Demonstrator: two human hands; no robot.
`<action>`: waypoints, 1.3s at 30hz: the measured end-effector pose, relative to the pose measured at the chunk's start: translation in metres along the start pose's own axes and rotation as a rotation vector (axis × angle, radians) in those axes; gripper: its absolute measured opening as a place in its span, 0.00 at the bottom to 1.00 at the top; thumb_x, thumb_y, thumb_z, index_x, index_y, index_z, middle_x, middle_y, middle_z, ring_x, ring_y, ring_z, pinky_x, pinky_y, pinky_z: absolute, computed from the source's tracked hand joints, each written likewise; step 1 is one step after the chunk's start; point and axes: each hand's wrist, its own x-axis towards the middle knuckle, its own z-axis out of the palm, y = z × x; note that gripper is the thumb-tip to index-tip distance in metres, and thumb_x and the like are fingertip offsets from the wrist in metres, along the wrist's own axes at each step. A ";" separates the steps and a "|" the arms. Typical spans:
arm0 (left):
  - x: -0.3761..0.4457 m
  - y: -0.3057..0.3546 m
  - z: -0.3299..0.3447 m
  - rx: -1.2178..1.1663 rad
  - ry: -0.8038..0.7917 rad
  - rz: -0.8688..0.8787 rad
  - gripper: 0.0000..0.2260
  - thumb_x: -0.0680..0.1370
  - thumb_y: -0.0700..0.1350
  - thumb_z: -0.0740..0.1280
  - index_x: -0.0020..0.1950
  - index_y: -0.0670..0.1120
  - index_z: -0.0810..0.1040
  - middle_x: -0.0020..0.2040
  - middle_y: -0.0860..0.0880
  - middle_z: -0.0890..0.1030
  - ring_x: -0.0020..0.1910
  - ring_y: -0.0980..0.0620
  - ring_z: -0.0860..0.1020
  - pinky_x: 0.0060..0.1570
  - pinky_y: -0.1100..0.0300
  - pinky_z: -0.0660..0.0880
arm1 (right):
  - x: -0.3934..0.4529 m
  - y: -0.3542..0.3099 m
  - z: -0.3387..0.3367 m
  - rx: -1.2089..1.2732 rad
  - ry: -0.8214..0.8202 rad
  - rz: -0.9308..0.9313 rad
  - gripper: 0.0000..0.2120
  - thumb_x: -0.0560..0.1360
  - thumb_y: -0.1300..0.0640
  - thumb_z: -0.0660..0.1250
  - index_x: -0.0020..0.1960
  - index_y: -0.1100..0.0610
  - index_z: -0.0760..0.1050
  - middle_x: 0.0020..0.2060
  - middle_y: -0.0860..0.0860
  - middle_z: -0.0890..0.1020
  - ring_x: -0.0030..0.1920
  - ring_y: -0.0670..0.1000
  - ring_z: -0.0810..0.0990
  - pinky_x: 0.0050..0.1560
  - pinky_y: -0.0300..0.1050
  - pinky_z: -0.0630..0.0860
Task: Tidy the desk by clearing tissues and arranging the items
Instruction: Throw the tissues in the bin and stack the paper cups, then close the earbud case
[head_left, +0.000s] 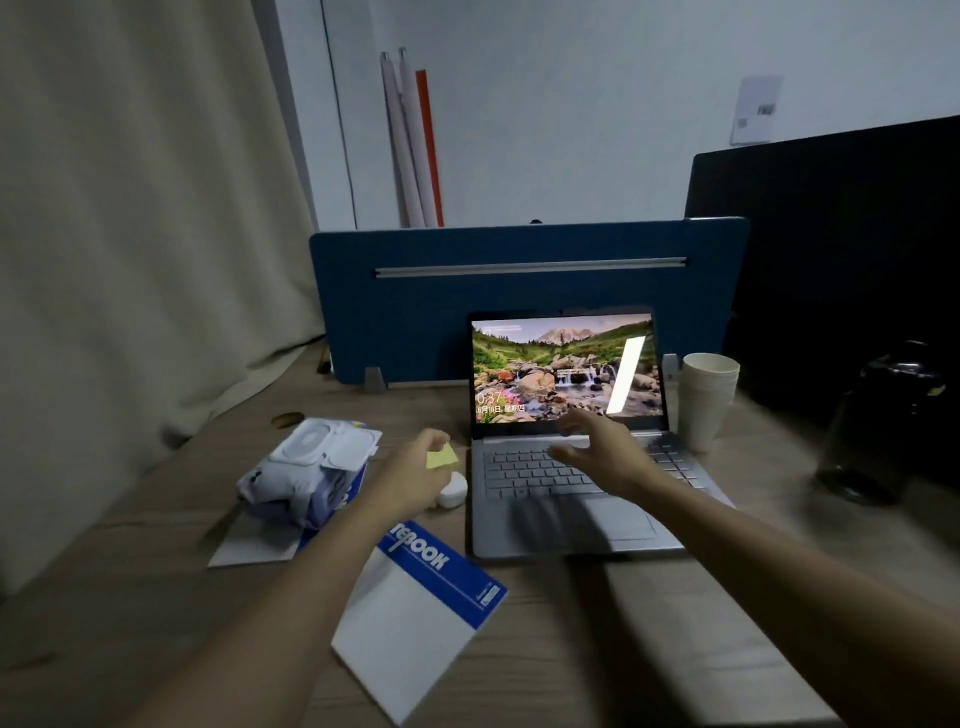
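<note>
My left hand (415, 475) pinches a small yellow sticky note (441, 458) just left of the open laptop (566, 452). My right hand (602, 457) hovers over the laptop's keyboard with its fingers spread and holds nothing. A pack of wet wipes (311, 467) lies left of my left hand, on top of a blue and white box. A small white earbud case (452, 491) sits beside the laptop under my left hand. A blue and white notebook (421, 608) lies on the wooden desk (649, 623) under my left forearm.
A stack of paper cups (709, 397) stands right of the laptop. A dark bottle (878, 426) stands at the right, with a black monitor (841, 249) behind it. A blue divider panel (519, 291) runs along the desk's back edge. A curtain (130, 208) hangs at the left.
</note>
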 end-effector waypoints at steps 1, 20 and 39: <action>-0.004 -0.006 0.000 0.013 -0.012 -0.018 0.21 0.78 0.44 0.65 0.70 0.53 0.68 0.70 0.54 0.73 0.60 0.56 0.71 0.54 0.58 0.71 | -0.001 -0.002 0.006 -0.008 -0.015 -0.001 0.22 0.74 0.49 0.71 0.64 0.55 0.73 0.61 0.50 0.79 0.58 0.48 0.76 0.55 0.41 0.72; -0.009 -0.049 0.031 0.150 0.017 -0.053 0.21 0.72 0.62 0.69 0.61 0.68 0.63 0.54 0.58 0.69 0.60 0.54 0.66 0.59 0.50 0.63 | 0.019 -0.018 0.091 -0.152 -0.180 -0.161 0.12 0.77 0.54 0.66 0.60 0.50 0.75 0.58 0.49 0.80 0.58 0.48 0.76 0.59 0.46 0.75; 0.009 -0.049 0.027 -0.208 0.274 0.159 0.16 0.75 0.51 0.71 0.61 0.60 0.73 0.59 0.60 0.74 0.57 0.58 0.76 0.44 0.65 0.79 | 0.055 -0.041 0.109 0.139 -0.126 -0.127 0.11 0.76 0.47 0.67 0.55 0.50 0.80 0.48 0.43 0.82 0.49 0.40 0.78 0.47 0.38 0.75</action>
